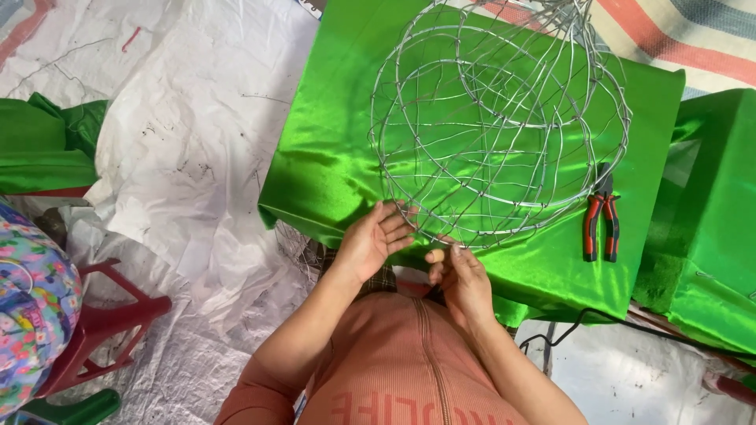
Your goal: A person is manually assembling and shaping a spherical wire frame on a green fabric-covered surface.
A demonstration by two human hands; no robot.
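Round wire frame (500, 118) sits on green satin cloth (331, 149), near edge toward the person. Left hand (374, 240) open, fingers spread, touching the frame's lower rim. Right hand (461, 275) pinched shut on the rim wire beside it. Red-handled pliers (601, 220) lie just right of the frame, untouched.

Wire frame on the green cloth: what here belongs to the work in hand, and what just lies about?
In hand: wire frame, left hand, right hand, green cloth.
Lying about: red-handled pliers, white sheet, red stool, black cable.
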